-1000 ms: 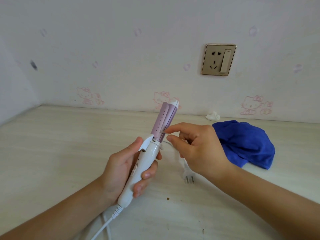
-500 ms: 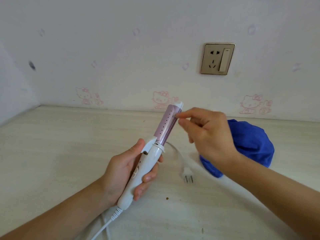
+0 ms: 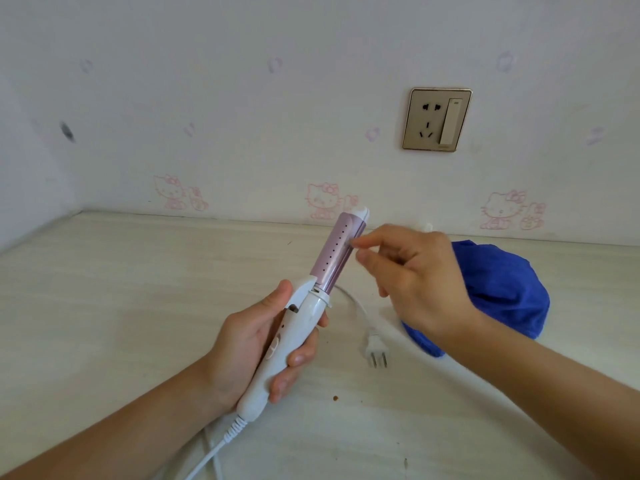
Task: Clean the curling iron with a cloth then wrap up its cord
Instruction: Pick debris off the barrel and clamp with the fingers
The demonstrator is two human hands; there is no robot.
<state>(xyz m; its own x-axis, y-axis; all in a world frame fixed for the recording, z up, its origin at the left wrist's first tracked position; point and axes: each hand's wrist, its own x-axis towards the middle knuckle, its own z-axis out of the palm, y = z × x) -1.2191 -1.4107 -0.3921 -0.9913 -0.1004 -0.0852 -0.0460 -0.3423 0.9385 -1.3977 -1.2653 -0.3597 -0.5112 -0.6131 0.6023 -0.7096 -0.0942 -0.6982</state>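
In the head view, the only one we have, the left hand is clamped around the white plastic handle of the curling iron with the pale purple barrel, a little below the middle of the frame. The long axis of the iron goes from lower left to upper right, with the white tip toward the wall.

The right hand is at the barrel, and its index fingertip touches the barrel's right edge. The thumb is just below it. We cannot tell if it pinches the barrel or only touches it.

The crumpled blue cloth lies on the pale wooden table at the right of the frame, partly hidden behind the right hand. We judge that this hand, being nearer, should take it, because the wiping is not yet begun.

The white cord curves behind the barrel to the white plug, which lies loose between the two forearms.
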